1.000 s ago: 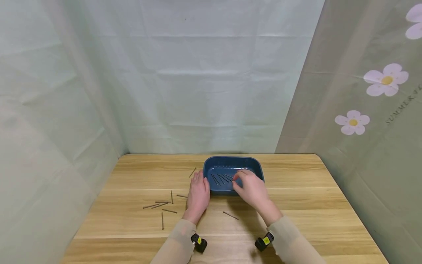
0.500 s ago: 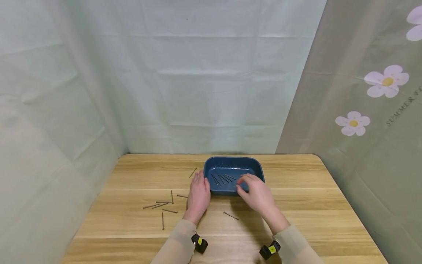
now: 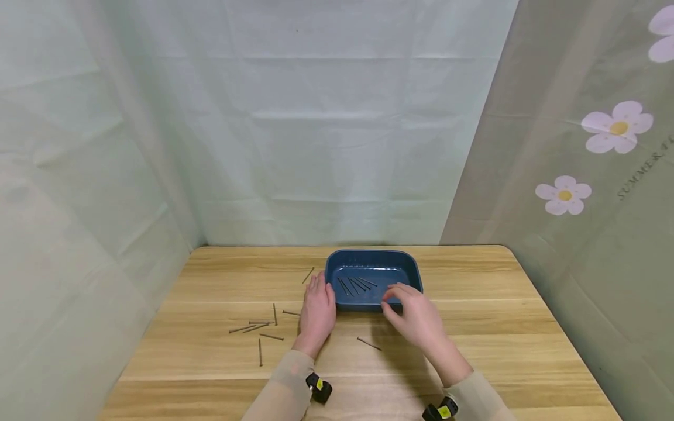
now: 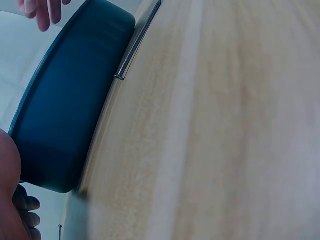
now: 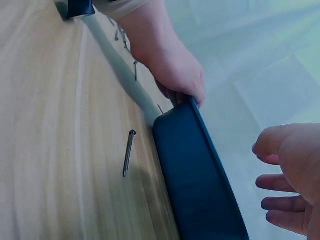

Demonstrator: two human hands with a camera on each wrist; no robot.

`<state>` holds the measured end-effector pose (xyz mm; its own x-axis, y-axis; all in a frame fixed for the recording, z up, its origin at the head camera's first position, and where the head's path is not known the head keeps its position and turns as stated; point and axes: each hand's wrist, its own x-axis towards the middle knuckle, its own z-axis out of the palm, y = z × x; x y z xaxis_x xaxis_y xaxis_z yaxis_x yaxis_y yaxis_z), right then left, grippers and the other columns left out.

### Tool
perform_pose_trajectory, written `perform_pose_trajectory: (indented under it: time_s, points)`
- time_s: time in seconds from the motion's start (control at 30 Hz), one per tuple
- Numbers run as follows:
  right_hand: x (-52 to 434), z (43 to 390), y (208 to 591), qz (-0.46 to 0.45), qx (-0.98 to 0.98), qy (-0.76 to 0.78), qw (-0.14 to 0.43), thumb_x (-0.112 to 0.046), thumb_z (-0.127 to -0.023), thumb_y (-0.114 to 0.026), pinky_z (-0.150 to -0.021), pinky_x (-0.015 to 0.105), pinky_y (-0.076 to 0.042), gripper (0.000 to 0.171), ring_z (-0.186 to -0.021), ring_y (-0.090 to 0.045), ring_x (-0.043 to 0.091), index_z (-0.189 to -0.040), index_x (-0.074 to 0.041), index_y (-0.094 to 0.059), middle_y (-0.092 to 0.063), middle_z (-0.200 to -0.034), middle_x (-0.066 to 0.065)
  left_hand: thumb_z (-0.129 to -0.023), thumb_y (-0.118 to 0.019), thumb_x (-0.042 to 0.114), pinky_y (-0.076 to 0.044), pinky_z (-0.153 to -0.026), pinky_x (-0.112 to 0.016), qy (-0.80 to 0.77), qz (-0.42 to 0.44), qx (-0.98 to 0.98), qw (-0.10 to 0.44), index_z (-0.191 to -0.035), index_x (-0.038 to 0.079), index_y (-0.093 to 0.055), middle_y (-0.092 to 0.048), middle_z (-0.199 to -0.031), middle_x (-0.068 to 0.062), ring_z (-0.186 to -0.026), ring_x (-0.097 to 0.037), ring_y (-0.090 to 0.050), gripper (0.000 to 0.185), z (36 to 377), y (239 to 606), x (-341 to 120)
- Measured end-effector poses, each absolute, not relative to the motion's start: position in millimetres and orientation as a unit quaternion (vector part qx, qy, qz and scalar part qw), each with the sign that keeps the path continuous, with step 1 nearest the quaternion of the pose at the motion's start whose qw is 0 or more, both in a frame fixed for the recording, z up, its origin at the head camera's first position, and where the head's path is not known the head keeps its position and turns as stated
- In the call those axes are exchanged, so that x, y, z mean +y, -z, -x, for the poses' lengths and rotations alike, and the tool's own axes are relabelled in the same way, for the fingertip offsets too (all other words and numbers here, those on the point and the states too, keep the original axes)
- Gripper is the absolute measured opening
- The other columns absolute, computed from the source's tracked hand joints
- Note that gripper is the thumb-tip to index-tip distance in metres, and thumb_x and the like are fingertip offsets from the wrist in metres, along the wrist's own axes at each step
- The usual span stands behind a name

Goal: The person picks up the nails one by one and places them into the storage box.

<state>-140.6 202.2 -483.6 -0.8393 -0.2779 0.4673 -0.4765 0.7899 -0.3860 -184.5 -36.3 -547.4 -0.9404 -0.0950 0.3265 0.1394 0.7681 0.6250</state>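
Note:
A dark blue rectangular dish stands on the table, with several dark nails lying inside. My left hand holds the dish's left end, its thumb over the rim and its fingers along the outer wall. Above the near right part of the dish, my right hand hovers with bent, loose fingers and nothing visible between them. In the right wrist view, these fingers are apart from the dish. One single nail lies on the wood in front of the dish.
More nails lie scattered on the wooden table left of the left hand. Another nail is behind that hand, near the dish's left end. Pale cloth curtains enclose the table's back and sides.
My right hand has drawn back from the nails inside the dish, toward its near right rim and me. The left hand and the dish have stayed in place.

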Motion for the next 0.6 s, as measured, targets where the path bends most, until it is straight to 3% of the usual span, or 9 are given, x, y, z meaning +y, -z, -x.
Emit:
perform_pose_trajectory:
  time_s: [0.6]
  points:
    - [209.2, 124.6, 482.8, -0.222, -0.914, -0.267, 0.208, -0.014, -0.087, -0.088, -0.092, 0.05, -0.062, 0.014, -0.12, -0.072, 0.032, -0.094, -0.02, -0.077, -0.078, -0.119, 0.006, -0.114, -0.048, 0.016, -0.034, -0.123, -0.059, 0.35, 0.005, -0.921, 0.171, -0.15, -0.013, -0.05, -0.054, -0.152, -0.031, -0.148, -0.046, -0.046, 0.047, 184.6, 546.7, -35.8]
